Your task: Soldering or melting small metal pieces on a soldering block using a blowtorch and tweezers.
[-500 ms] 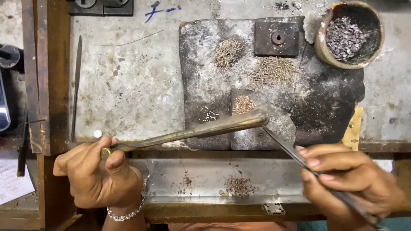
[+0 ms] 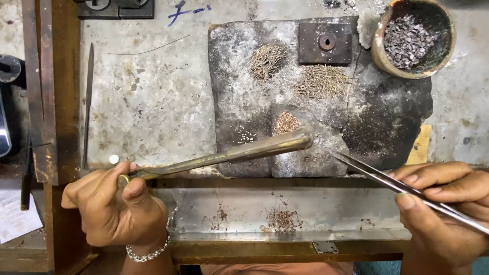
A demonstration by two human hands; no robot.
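Two hands: left (image 2: 114, 209) holds blowpipe (image 2: 229, 153), right (image 2: 443, 211) pinches tweezers (image 2: 402, 188).

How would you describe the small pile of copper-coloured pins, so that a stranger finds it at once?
Start at the dark scorched slab on the bench. Near its lower middle, just above the brass tube's tip, lies the small pile. Unlike the two paler, larger heaps above, it is reddish and compact.

a long brass blowpipe (image 2: 229, 153) slants up to the right, its thin end at the lower left, its thicker bent tip over a dark scorched slab (image 2: 229, 76). thin steel tweezers (image 2: 387, 181) lie slanted from the lower right, their closed points aimed up-left, just beside the pipe's tip and above the slab's front edge.
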